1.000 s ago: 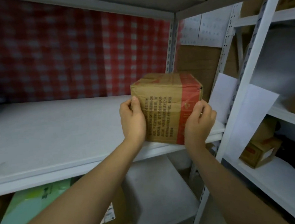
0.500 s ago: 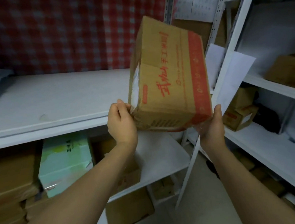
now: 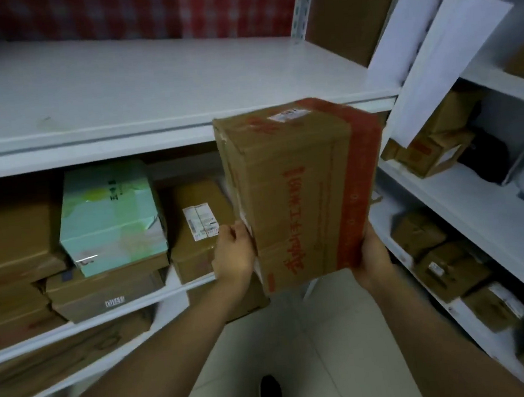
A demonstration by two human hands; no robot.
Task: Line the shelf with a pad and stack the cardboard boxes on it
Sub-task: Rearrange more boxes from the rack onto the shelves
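Note:
A brown cardboard box (image 3: 298, 192) with red tape and red lettering hangs in the air in front of the shelf edge, below the white shelf board (image 3: 137, 92). My left hand (image 3: 235, 254) grips its lower left side and my right hand (image 3: 372, 256) holds its lower right corner from underneath. The white shelf board carries no boxes in view; I cannot tell whether a pad lies on it.
The lower shelf holds a pale green box (image 3: 110, 218) on brown cartons (image 3: 104, 291) and a labelled carton (image 3: 199, 226). A white upright post (image 3: 423, 70) divides off the right-hand rack, with several small cartons (image 3: 428, 155). Pale floor tiles (image 3: 315, 352) lie below.
The box came off the white shelf, was tipped up, and now sits lower in front of the shelf edge. The view tilted down toward the lower shelves and floor.

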